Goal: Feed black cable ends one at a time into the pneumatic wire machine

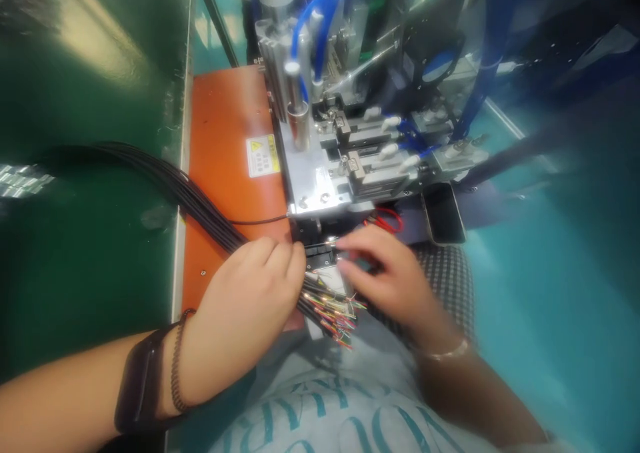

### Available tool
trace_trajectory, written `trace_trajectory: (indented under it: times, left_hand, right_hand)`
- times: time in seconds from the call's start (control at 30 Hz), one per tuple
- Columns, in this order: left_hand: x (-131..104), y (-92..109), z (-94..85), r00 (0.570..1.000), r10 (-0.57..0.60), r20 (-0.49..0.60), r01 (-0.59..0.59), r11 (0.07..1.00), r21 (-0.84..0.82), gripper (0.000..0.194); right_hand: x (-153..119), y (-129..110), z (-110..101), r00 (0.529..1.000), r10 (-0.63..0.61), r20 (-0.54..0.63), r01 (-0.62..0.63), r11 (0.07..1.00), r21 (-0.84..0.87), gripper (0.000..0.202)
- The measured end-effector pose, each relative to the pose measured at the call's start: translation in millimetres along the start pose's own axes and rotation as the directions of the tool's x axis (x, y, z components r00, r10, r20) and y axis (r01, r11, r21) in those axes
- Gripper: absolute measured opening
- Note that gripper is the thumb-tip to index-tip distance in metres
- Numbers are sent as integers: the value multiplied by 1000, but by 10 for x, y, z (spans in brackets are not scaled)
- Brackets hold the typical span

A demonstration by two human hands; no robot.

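Observation:
A bundle of black cables [200, 206] runs from the far left across the orange plate. My left hand [255, 293] is closed around it close to its end. Beyond that hand, the stripped ends [335, 313] fan out in thin wires of several colours. My right hand [385, 273] is at the small black fixture [320, 256], thumb and index finger a little apart at its right side; the hand is partly blurred, and whether a wire lies between those fingertips cannot be made out.
Ahead stands a metal machine [320, 179] with blue tubes and clamps, on an orange base plate [225, 119]. A green surface [90, 239] lies left. A phone [444, 213] and a red wire [393, 219] are right of the fixture.

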State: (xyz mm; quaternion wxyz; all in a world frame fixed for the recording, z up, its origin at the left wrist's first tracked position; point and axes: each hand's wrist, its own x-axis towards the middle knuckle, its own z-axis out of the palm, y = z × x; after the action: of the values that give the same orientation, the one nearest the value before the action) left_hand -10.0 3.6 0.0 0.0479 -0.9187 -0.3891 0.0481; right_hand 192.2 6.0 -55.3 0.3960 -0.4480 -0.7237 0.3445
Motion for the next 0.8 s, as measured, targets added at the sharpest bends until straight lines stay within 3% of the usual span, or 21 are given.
trace_trajectory:
  times: [0.07,0.1,0.17,0.3,0.47,0.63,0.73,0.8]
  left_hand:
    - [6,-19,1,1000,-3,14,3,1000,-7,33]
    - [6,-28,5,1000,-5,17,5,1000,-13,35]
    - [3,-47,18,1000,-4,17,5,999,-34,39]
    - [15,-87,55,999,-11,-30,9,999,-50,39]
    - [23,-130,58,977,23,-212,-34,998,-49,31]
    - [-15,-120,58,960,97,-262,-120,990,-72,42]
    - [-16,-98,69,949,84,-303,-120,987,-103,55]
    - [-3,-88,75,942,72,-327,-119,985,-127,52]
  right_hand:
    - [-27,-39,-53,949,-269,166,288,952,-101,26]
    - [-33,-49,-65,915,-342,215,371,921,-116,27]
    - [-33,-47,-58,895,-387,221,417,902,-113,27]
    - [11,16,-3,935,-343,86,350,933,-85,26]
    - [96,58,15,980,-198,11,198,980,-31,17]
    - [105,22,16,982,-183,-43,186,981,63,10]
    - [88,-5,20,976,-195,-95,203,975,91,10]
    - [75,-17,38,980,-140,-138,155,982,104,9]
